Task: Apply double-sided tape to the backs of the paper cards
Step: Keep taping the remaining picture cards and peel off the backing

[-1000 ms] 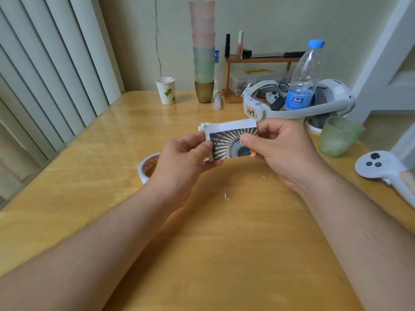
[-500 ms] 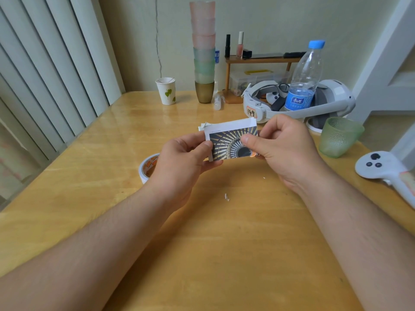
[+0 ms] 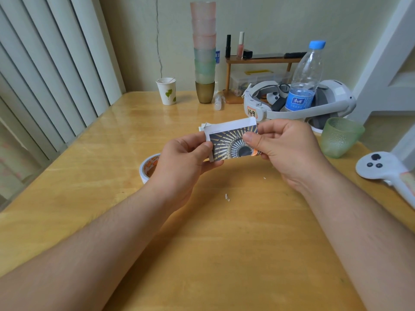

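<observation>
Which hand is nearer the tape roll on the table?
Left. The left hand is directly beside the tape roll, partly covering it while holding the paper card. The right hand holds the card's far side.

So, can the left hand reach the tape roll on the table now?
Probably yes, but not at once: the left hand pinches the paper card with the right hand. The tape roll lies just beside it on the table, nothing between.

Soft daylight is spread evenly; glare is seen on the table (image 3: 139,113); edges are bowed by wide-angle distortion.
</observation>
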Action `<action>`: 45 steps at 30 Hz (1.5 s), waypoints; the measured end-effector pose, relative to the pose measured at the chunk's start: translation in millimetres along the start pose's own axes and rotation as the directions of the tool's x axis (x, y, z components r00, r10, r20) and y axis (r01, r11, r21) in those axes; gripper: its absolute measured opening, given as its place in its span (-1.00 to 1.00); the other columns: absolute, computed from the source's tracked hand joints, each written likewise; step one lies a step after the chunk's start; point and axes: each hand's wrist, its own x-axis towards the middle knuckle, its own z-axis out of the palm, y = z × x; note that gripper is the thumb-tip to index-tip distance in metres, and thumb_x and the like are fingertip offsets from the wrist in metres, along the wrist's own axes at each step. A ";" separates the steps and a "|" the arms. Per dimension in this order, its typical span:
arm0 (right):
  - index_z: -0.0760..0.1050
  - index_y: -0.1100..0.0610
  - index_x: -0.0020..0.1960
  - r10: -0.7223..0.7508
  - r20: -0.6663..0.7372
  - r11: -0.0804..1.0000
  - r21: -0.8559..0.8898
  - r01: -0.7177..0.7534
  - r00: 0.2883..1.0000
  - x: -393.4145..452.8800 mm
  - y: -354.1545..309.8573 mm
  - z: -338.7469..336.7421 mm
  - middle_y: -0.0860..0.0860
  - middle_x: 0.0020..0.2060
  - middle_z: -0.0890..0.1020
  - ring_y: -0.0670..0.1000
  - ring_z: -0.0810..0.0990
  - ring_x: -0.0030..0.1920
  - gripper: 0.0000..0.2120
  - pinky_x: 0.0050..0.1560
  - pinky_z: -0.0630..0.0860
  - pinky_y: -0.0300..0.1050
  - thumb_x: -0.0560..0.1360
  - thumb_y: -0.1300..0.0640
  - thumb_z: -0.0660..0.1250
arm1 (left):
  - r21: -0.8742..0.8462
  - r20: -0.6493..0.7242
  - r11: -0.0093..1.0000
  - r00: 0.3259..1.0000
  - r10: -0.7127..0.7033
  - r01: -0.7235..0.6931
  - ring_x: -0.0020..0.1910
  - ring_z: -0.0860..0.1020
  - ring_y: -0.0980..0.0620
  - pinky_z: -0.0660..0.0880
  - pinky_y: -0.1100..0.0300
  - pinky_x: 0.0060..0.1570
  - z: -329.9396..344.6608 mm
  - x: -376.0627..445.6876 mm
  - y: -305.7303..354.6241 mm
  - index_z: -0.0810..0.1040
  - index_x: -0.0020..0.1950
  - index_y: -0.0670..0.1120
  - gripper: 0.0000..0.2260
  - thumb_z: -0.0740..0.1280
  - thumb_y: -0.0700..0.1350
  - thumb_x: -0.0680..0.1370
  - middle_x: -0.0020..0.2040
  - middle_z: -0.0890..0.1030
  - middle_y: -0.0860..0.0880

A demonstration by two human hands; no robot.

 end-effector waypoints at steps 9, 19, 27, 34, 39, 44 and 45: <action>0.65 0.13 -0.14 -0.011 -0.007 1.000 0.014 0.011 1.000 2.1 3.2 -0.6 0.00 -0.37 0.67 -0.12 0.55 -0.40 -0.88 -0.40 0.46 -0.31 0.45 0.15 0.59 | -0.018 0.007 1.000 1.000 -0.004 0.004 0.07 0.72 -0.04 0.66 0.15 0.02 0.5 -0.1 0.6 0.67 0.23 -0.20 -0.76 0.22 -0.33 0.71 0.11 0.75 -0.15; 0.71 0.09 0.02 0.129 0.189 0.987 0.073 -0.145 0.973 -3.2 4.3 5.4 0.05 -0.11 0.77 -0.02 0.65 -0.14 -0.93 -0.11 0.53 -0.10 0.55 0.14 0.48 | 0.006 0.028 1.000 1.000 0.010 -0.010 0.06 0.72 -0.03 0.65 0.16 0.02 3.9 -4.5 -0.8 0.68 0.22 -0.17 -0.76 0.23 -0.32 0.71 0.10 0.76 -0.14; 0.70 0.09 -0.01 0.074 0.178 0.997 -0.006 -0.075 0.981 -4.6 8.5 7.6 -0.01 -0.22 0.75 -0.08 0.62 -0.25 -0.95 -0.28 0.50 -0.22 0.55 0.20 0.47 | -0.050 0.052 0.999 0.999 -0.002 0.005 -0.02 0.71 -0.05 0.68 0.08 -0.04 6.5 -8.3 -0.4 0.67 0.22 -0.17 -0.77 0.26 -0.34 0.67 0.09 0.74 -0.14; 0.71 0.11 0.02 0.068 0.264 0.995 0.049 -0.084 0.962 -8.8 8.5 10.9 0.14 -0.09 0.76 0.03 0.62 -0.16 -0.91 -0.20 0.52 -0.17 0.55 0.23 0.47 | 0.057 0.135 0.998 0.991 -0.008 0.000 -0.25 0.55 0.05 0.65 0.09 -0.10 7.9 -8.9 -8.5 0.68 0.20 -0.17 -0.83 0.35 -0.17 0.67 -0.10 0.68 -0.06; 0.70 0.17 0.05 0.128 0.308 0.990 0.022 -0.141 0.943 -6.6 7.2 5.3 0.12 -0.15 0.74 0.03 0.62 -0.19 -0.89 -0.16 0.50 -0.10 0.56 0.16 0.47 | 0.121 0.170 0.988 0.983 0.074 -0.095 -0.27 0.56 0.12 0.66 0.01 0.03 7.2 -8.7 -6.6 0.67 0.17 -0.06 -0.85 0.33 -0.18 0.68 -0.15 0.69 0.03; 0.72 0.14 0.03 0.112 0.280 0.993 -0.008 -0.114 0.953 -6.9 8.4 9.0 0.05 -0.17 0.77 -0.06 0.67 -0.21 -0.92 -0.26 0.52 -0.24 0.57 0.18 0.46 | 0.292 0.122 0.933 0.976 0.182 -0.211 -0.13 0.66 -0.07 0.67 -0.17 0.04 2.7 -7.6 -7.7 0.67 0.15 0.04 -0.85 0.34 -0.17 0.69 -0.04 0.73 -0.14; 0.72 0.14 0.05 0.116 0.287 0.993 -0.015 -0.116 0.951 -7.1 9.3 9.9 0.05 -0.17 0.77 -0.08 0.66 -0.22 -0.91 -0.27 0.52 -0.25 0.57 0.19 0.46 | 0.338 0.117 0.913 0.973 0.199 -0.227 -0.17 0.66 -0.13 0.64 -0.25 0.05 1.3 -7.2 -8.9 0.67 0.15 0.04 -0.88 0.37 -0.13 0.68 -0.07 0.73 -0.17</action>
